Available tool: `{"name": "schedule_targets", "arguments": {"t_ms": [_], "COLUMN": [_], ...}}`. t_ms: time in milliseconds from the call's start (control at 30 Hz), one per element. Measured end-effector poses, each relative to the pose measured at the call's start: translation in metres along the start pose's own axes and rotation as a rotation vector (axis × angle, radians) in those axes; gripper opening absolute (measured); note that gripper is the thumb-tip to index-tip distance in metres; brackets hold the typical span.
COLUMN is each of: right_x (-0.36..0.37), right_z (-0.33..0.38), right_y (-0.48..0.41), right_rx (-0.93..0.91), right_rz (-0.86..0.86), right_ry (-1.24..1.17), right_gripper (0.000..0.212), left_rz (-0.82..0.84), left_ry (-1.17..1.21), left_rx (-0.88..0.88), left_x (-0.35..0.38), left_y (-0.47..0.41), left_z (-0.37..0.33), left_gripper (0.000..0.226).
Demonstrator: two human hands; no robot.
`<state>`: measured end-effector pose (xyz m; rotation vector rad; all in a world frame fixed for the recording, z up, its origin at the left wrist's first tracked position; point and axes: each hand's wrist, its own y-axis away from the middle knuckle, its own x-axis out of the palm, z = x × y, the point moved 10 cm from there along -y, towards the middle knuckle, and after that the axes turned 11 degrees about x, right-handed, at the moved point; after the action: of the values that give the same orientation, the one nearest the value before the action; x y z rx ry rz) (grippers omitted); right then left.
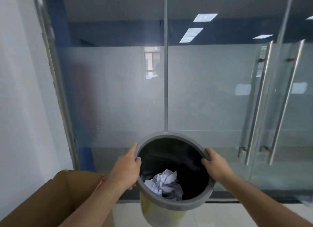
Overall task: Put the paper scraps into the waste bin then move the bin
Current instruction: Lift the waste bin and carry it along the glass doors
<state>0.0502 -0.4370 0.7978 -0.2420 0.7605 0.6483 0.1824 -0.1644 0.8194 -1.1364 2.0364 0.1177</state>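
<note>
1. Two hands on the waste bin [174, 208]: left hand [126, 167] clamped on the left rim, right hand [216, 165] on the right rim.
2. Left fingers [138, 160] curled over the grey rim ring, thumb outside on the wall; closed firmly on the bin.
3. Right fingers [205, 162] hooked over the rim likewise, palm outside; also closed on the bin.
4. Bin carried clear of the floor, judged from the tiled floor [237, 215] visible beneath and beyond its pale body; mouth tipped slightly toward the wearer.
5. Paper scraps [163, 182] crumpled at the bottom on the near side, inside the black liner [169, 152]. First step judged complete; move step under way.
6. Cardboard box [55, 198] open at near left, just beside the left forearm.
7. Glass partition [118, 91] directly ahead; glass door with steel pull handles [264, 98] at far right.
8. Risks noted:
   - Rim ring possibly separate from body; grip on ring alone could let the body drop away.
   - Further tilt toward the near side could spill scraps.
   - Forward carry could strike the glass, given limited room ahead.
   - Left elbow could snag the box flap.
   - Set-down spot not in view; cannot tell destination.
</note>
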Motion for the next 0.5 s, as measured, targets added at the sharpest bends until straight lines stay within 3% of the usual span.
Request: {"name": "schedule_targets", "arguments": {"t_ms": [267, 500], "right_x": [-0.011, -0.065], "right_z": [0.019, -0.028], "right_y": [0.011, 0.019], "right_rx": [-0.042, 0.075], "right_rz": [-0.017, -0.135], "right_ry": [-0.034, -0.031], "right_gripper": [0.028, 0.029], "left_rz": [-0.019, 0.073], "left_ry": [0.034, 0.057], "left_rx": [-0.030, 0.106], "left_x": [-0.016, 0.027], "left_y": [0.005, -0.030], "left_z": [-0.003, -0.046], "left_gripper": [0.056, 0.055]}}
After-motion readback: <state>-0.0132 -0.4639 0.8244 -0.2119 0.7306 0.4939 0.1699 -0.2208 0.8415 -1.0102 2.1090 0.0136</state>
